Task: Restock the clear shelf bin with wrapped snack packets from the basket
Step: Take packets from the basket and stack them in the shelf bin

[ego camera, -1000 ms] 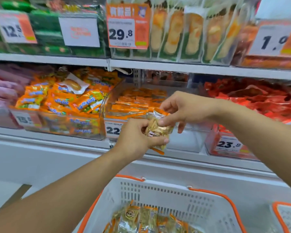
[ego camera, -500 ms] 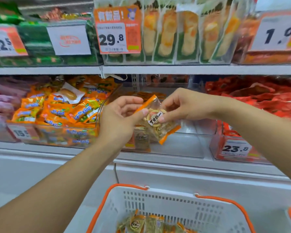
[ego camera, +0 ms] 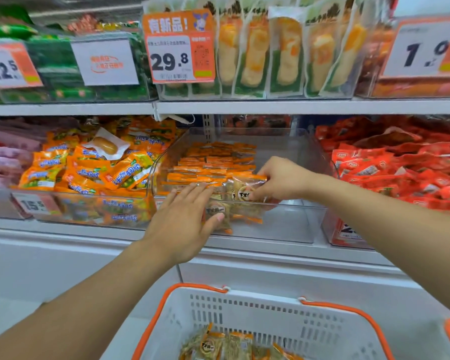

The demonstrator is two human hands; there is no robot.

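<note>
Your left hand [ego camera: 182, 219] lies flat with its fingers straight against the front wall of the clear shelf bin [ego camera: 283, 224], its thumb tip touching the wall over a packet inside. Your right hand [ego camera: 278, 180] reaches over the bin's front rim and pinches one wrapped snack packet [ego camera: 247, 188] by its right end — the packet sits just above the rim, at about 2 o'clock from your left hand.

Inside the bin, orange-edged packets [ego camera: 213, 162] are stacked in rows on the left half, reaching back toward 12 o'clock. The right half of the bin shows bare clear floor and wall, open room from your right wrist out to the 3 o'clock wall. That wall stands just beside the bin of red packets [ego camera: 400, 167]; the left wall touches the bin of orange and yellow packets [ego camera: 94, 172].

The basket [ego camera: 257, 315] sits at 6 o'clock below the shelf edge [ego camera: 270, 255], its orange rim near the white shelf face, with more of the same packets [ego camera: 218, 346] lying in its bottom.
</note>
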